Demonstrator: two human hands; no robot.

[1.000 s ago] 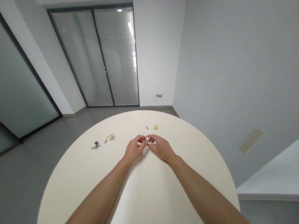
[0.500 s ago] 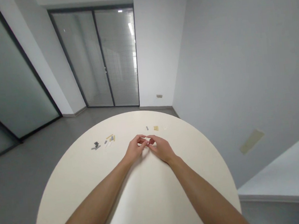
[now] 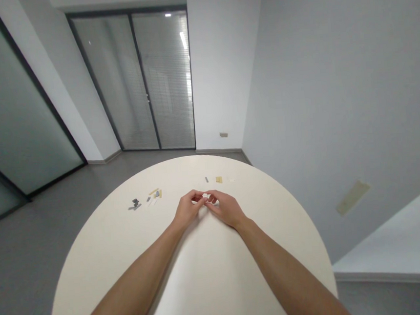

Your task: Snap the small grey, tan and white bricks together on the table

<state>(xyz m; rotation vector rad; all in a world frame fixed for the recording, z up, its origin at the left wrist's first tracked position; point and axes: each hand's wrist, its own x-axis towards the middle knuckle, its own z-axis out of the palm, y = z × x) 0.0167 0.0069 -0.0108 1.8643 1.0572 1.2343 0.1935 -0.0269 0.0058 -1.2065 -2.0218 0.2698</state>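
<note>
My left hand [image 3: 189, 207] and my right hand [image 3: 225, 208] meet over the middle of the far half of the round table [image 3: 205, 275]. Thumbs and fingertips of both are pinched together around a small white piece [image 3: 205, 195]. Most of that piece is covered by my fingers, and its exact kind is too small to make out. Just beyond my right hand lie a small yellow piece [image 3: 219, 179] and a thin grey piece [image 3: 206, 180].
To the left sit dark grey pieces [image 3: 135, 203] in a small pile. Beside them are yellow strips [image 3: 154, 192], a grey piece [image 3: 148, 199] and white bits [image 3: 154, 201]. Faint white pieces [image 3: 231, 179] lie at the far right. A wall [image 3: 336, 92] rises right of the table.
My hands stay in nearly the same place, with fingers shifting slightly around the white piece, a little more of which shows between them. The loose pieces lie as before.
</note>
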